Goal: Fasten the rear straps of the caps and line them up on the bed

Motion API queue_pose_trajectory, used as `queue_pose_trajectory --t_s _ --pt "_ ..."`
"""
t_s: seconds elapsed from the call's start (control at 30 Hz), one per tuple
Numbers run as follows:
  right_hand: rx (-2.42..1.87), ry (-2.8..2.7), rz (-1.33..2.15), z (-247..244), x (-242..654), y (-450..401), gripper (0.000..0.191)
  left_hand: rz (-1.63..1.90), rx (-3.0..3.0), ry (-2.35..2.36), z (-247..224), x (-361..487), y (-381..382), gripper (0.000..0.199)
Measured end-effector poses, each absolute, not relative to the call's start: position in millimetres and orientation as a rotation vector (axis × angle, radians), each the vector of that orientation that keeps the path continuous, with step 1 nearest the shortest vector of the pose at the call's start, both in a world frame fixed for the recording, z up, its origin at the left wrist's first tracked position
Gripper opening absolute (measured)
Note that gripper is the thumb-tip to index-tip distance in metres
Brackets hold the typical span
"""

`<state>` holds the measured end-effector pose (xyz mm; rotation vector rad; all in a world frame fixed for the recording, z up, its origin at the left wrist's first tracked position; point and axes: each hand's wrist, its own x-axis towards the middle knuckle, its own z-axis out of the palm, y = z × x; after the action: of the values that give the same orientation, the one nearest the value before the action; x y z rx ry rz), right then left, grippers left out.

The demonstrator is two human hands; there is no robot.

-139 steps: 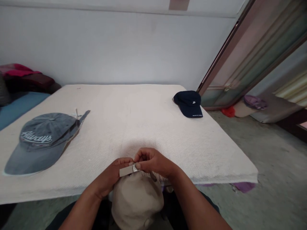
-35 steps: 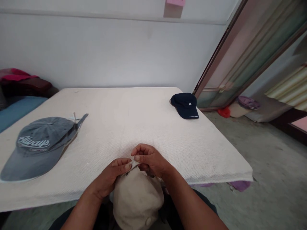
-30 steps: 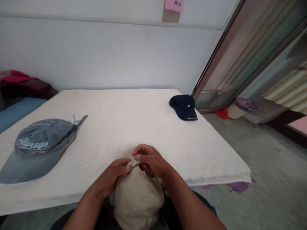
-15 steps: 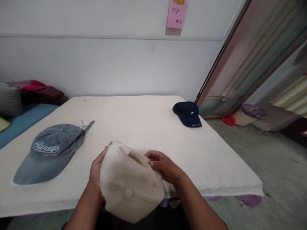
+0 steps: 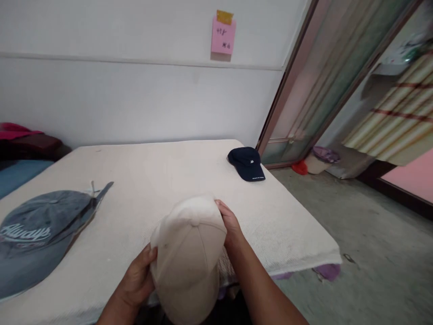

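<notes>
Between my hands, over the table's near edge, is a beige baseball cap (image 5: 191, 253), crown up with its brim toward me. My left hand (image 5: 140, 275) grips its left side, thumb on the outer cloth and the other fingers partly hidden. On the far right side of the crown, my right hand (image 5: 230, 223) holds the cap by its edge; some of its fingertips are out of sight. A grey cap (image 5: 47, 221) with white "Always" lettering lies to the left, its brim cut off by the frame edge. The navy cap (image 5: 246, 162) rests at the back right.
A cream cloth covers the table (image 5: 162, 167), which meets a white wall carrying a pink note (image 5: 223, 36). Right of it are a sliding door (image 5: 287, 99), a concrete floor and a striped curtain (image 5: 389, 122). Blue bedding (image 5: 23, 174) appears at the left.
The beige cap has been turned so its brim points toward me and its crown faces up. My right hand moved from its opening to its far right side. The view shifted right.
</notes>
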<state>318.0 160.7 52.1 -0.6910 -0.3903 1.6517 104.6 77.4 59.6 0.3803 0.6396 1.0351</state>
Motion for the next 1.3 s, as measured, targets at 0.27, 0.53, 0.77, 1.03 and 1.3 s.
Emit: queue_pose_trajectory --t_s 0.27,0.53,0.77,1.03,1.3 --pt "-0.667 -0.408 1.772 45.8 318.4 158.5 0.017 1.322 0.210 0.652 59.4 98.5 107.9 0.031" --pt "-0.487 -0.648 2.007 50.8 309.9 126.2 0.027 1.564 0.113 0.618 67.8 79.7 135.8 0.045" --pt "-0.449 -0.643 2.048 42.4 314.8 119.5 0.038 1.603 0.056 0.633 66.8 84.3 148.0 0.049" --pt "-0.507 -0.715 1.821 50.1 351.9 162.3 0.042 1.436 0.021 0.596 58.9 124.5 149.3 0.039" --pt "-0.623 -0.602 1.481 49.9 393.1 299.6 0.017 1.474 -0.017 0.657 60.8 121.7 150.2 0.035"
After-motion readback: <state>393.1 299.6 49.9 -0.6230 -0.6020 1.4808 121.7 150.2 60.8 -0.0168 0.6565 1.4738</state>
